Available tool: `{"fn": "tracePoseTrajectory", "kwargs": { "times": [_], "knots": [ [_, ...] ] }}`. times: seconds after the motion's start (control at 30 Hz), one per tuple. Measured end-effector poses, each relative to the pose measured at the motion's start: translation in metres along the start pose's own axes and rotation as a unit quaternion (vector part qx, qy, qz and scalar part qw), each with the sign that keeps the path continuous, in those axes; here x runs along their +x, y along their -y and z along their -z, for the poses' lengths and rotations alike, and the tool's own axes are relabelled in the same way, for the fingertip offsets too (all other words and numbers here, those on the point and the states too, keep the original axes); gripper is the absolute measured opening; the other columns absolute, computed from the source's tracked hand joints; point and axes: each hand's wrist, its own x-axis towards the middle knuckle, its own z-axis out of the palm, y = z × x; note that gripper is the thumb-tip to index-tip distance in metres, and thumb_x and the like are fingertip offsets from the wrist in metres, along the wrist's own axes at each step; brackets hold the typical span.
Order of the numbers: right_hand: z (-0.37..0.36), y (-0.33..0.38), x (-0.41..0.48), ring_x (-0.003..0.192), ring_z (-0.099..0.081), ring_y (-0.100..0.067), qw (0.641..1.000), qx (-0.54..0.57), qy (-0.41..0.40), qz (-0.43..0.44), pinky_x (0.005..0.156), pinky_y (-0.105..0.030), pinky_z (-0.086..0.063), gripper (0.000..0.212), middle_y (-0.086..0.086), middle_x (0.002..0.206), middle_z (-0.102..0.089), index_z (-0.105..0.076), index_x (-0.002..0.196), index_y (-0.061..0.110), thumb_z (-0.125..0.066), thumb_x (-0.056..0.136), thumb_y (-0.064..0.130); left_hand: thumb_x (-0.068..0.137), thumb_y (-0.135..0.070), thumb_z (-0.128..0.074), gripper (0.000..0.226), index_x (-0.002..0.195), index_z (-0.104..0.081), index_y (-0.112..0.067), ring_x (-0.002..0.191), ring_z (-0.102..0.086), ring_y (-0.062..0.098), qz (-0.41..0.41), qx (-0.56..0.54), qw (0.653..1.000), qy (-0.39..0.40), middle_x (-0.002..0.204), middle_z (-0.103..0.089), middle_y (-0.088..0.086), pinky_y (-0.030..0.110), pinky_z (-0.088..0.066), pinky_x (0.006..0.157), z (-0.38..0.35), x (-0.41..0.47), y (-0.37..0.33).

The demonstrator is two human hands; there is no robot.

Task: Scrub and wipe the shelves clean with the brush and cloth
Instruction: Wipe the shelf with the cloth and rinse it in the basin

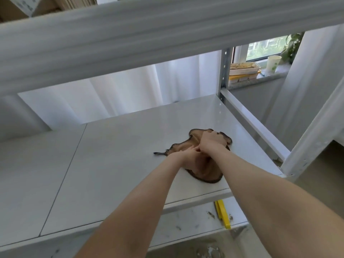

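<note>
- The brown cloth (203, 169) lies bunched on the white shelf (115, 155), near its right front corner, with one dark-edged corner trailing out to the left
- The right hand (211, 140) sits on top of the far part of the cloth, its grip closed round a gathered fold
- The left hand (187, 153) is just beside it, touching it, with fingers bent into the folds; its grip looks to be a pinch on the cloth
- The cloth is soft and light and has no stiffness, so it will crumple and slide easily on the glossy shelf; it cannot break
- It is best held in the middle as a wad, palm pressing flat, so the loose edges do not drag or fold under
- This shelf looks mostly clean already, so my guess is that the wiping here is well along
- The brush (222, 214), a yellow handle, lies on the lower shelf (186, 220), well apart from both hands
- Grit and smears show on that lower shelf, so it likely needs scrubbing yet
</note>
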Motion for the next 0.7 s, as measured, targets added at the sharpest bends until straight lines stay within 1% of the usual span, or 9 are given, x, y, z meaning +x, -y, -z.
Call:
{"fn": "tracePoseTrajectory", "kwargs": {
  "times": [0.07, 0.13, 0.2, 0.27, 0.4, 0.47, 0.53, 0.6, 0.7],
  "knots": [
    [-0.004, 0.006, -0.008, 0.135, -0.031, -0.032, 0.999, 0.004, 0.02, 0.05, 0.102, -0.04, -0.037, 0.052, -0.012, 0.146, -0.033, -0.041, 0.143, 0.013, -0.049, 0.096, 0.033, 0.081, -0.029, -0.072, 0.078, 0.147, -0.03, -0.026, 0.146, -0.008, 0.023, 0.044, -0.061, 0.997, -0.012, 0.157, -0.015, 0.002, 0.043, -0.014, 0.117, -0.001, -0.018, 0.014],
    [-0.008, 0.009, -0.016, 0.136, -0.027, -0.032, 0.996, 0.003, 0.039, 0.076, 0.103, -0.041, -0.035, 0.049, -0.011, 0.148, -0.029, -0.04, 0.144, 0.017, -0.045, 0.097, 0.028, 0.077, -0.035, -0.074, 0.083, 0.146, -0.028, -0.034, 0.146, -0.009, 0.021, 0.133, -0.088, 0.987, -0.025, 0.158, -0.012, 0.003, 0.043, -0.018, 0.117, -0.007, -0.03, 0.035],
    [-0.012, 0.004, -0.019, 0.135, -0.027, -0.032, 0.995, -0.005, 0.051, 0.09, 0.106, -0.041, -0.034, 0.05, -0.01, 0.148, -0.029, -0.041, 0.145, 0.024, -0.045, 0.095, 0.023, 0.076, -0.042, -0.073, 0.086, 0.148, -0.024, -0.035, 0.146, -0.009, 0.024, 0.201, -0.077, 0.976, -0.019, 0.158, -0.008, 0.008, 0.041, -0.018, 0.117, -0.01, -0.038, 0.044],
    [-0.013, -0.002, -0.027, 0.134, -0.032, -0.032, 0.995, -0.007, 0.05, 0.088, 0.108, -0.04, -0.033, 0.051, -0.01, 0.146, -0.035, -0.042, 0.144, 0.027, -0.047, 0.093, 0.02, 0.079, -0.047, -0.068, 0.086, 0.149, -0.019, -0.037, 0.146, -0.005, 0.03, 0.22, -0.058, 0.974, -0.008, 0.159, -0.001, 0.011, 0.044, -0.014, 0.118, -0.011, -0.036, 0.034],
    [-0.014, -0.013, -0.039, 0.121, -0.049, -0.029, 0.995, -0.023, 0.062, 0.068, 0.092, -0.035, -0.042, 0.043, -0.009, 0.133, -0.051, -0.055, 0.128, 0.021, -0.054, 0.085, 0.016, 0.083, -0.048, -0.063, 0.079, 0.146, -0.017, -0.046, 0.146, 0.004, 0.034, 0.198, -0.082, 0.977, 0.021, 0.159, 0.008, 0.006, 0.057, -0.011, 0.115, -0.013, -0.029, 0.006],
    [-0.013, -0.022, -0.045, 0.126, -0.043, -0.032, 0.997, -0.034, 0.055, 0.047, 0.091, -0.038, -0.041, 0.045, -0.013, 0.139, -0.043, -0.051, 0.133, 0.019, -0.053, 0.087, 0.021, 0.084, -0.048, -0.06, 0.076, 0.145, -0.015, -0.05, 0.146, 0.008, 0.033, 0.178, -0.095, 0.979, 0.018, 0.159, 0.01, 0.004, 0.059, -0.008, 0.114, -0.017, -0.024, -0.01],
    [-0.011, -0.03, -0.052, 0.131, -0.033, -0.035, 0.997, -0.063, 0.044, 0.029, 0.095, -0.041, -0.039, 0.049, -0.017, 0.145, -0.033, -0.046, 0.139, 0.017, -0.053, 0.091, 0.025, 0.087, -0.049, -0.053, 0.068, 0.145, -0.017, -0.049, 0.145, 0.011, 0.031, 0.156, -0.087, 0.984, 0.018, 0.159, 0.009, 0.0, 0.059, -0.005, 0.114, -0.023, -0.019, -0.027],
    [-0.008, -0.038, -0.057, 0.132, -0.032, -0.036, 0.995, -0.091, 0.039, 0.015, 0.098, -0.041, -0.038, 0.048, -0.019, 0.147, -0.032, -0.046, 0.139, 0.014, -0.05, 0.093, 0.027, 0.089, -0.048, -0.049, 0.061, 0.144, -0.022, -0.048, 0.146, 0.012, 0.029, 0.137, -0.078, 0.987, 0.017, 0.159, 0.009, -0.003, 0.061, -0.002, 0.113, -0.029, -0.017, -0.043],
    [-0.003, -0.045, -0.066, 0.122, -0.048, -0.032, 0.992, -0.115, 0.053, 0.021, 0.089, -0.038, -0.046, 0.037, -0.012, 0.135, -0.05, -0.055, 0.128, 0.012, -0.048, 0.094, 0.025, 0.088, -0.046, -0.053, 0.058, 0.14, -0.029, -0.05, 0.146, 0.009, 0.025, 0.123, -0.098, 0.988, 0.002, 0.159, 0.009, -0.009, 0.062, 0.001, 0.112, -0.037, -0.026, -0.057]
  ]
}}
